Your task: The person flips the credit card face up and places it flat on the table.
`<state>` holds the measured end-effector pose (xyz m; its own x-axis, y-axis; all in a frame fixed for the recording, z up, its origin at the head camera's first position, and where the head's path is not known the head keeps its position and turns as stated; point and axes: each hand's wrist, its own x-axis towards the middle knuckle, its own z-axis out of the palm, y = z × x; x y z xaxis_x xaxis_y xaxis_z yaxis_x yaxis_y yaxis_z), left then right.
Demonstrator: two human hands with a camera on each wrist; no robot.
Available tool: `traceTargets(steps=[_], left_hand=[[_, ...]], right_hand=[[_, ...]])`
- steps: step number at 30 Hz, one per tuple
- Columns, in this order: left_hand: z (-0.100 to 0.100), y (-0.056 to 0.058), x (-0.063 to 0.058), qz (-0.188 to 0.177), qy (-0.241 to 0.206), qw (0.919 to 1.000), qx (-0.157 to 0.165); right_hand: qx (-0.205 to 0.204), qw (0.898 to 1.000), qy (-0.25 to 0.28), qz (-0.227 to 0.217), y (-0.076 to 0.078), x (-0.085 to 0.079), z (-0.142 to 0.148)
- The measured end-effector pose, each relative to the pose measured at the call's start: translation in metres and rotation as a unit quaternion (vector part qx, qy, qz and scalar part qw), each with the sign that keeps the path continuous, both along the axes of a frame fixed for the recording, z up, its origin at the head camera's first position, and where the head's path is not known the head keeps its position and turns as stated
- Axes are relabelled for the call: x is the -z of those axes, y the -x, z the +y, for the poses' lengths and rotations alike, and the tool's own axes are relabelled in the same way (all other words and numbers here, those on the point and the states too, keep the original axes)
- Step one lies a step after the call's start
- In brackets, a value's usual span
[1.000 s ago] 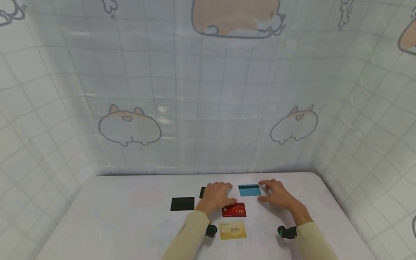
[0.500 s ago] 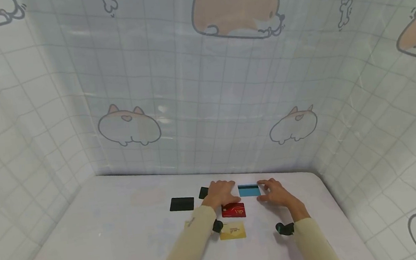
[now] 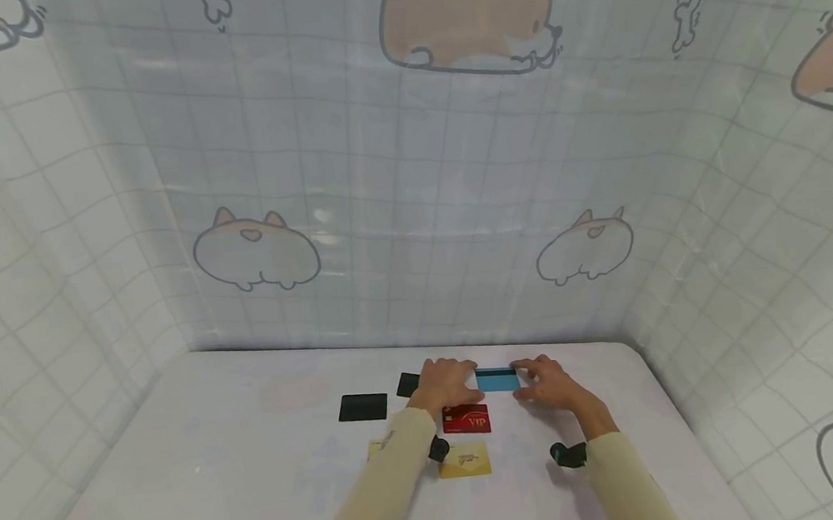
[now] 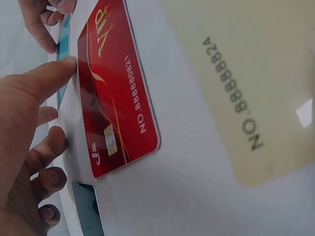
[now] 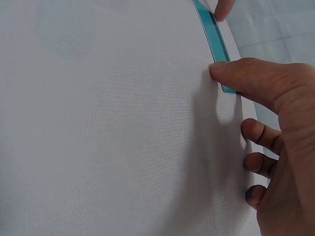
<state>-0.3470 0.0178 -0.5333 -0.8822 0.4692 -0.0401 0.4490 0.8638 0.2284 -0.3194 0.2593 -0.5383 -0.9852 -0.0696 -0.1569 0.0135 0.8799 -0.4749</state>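
Note:
A blue card with a dark stripe (image 3: 497, 380) lies flat on the white table near its back edge. My left hand (image 3: 442, 384) is at its left end, thumb at the near edge and index finger at the far one. At the right end my right hand (image 3: 553, 387) holds the corners between thumb and index finger; the right wrist view shows that thumb on the near edge of the teal card (image 5: 212, 37). The other fingers of both hands are loosely bent. Just in front lies a red VIP card (image 3: 466, 421), its chip and number visible in the left wrist view.
A black card (image 3: 363, 407) lies to the left, and another black card (image 3: 408, 385) is partly covered by my left hand. Nearer me is a yellow card (image 3: 464, 461); my left sleeve hides most of a second yellow card (image 3: 374, 449). A patterned curtain (image 3: 405, 294) rises behind the table.
My left hand has moved right, from beside the blue card to its left end. The right hand has shifted slightly left onto the card's right end. The cards stay in place.

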Motion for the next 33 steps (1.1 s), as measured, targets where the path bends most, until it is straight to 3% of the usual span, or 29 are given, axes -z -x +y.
traceTargets(steps=[18, 33], left_hand=[[0.002, -0.012, -0.003, 0.002, -0.006, 1.0, -0.004], [0.006, -0.007, 0.004, 0.003, -0.012, 0.9999, -0.008]], right_hand=[[-0.003, 1.0, 0.024, 0.007, -0.012, -0.003, 0.002], [0.009, 0.999, 0.035, 0.001, -0.009, 0.0, 0.004]])
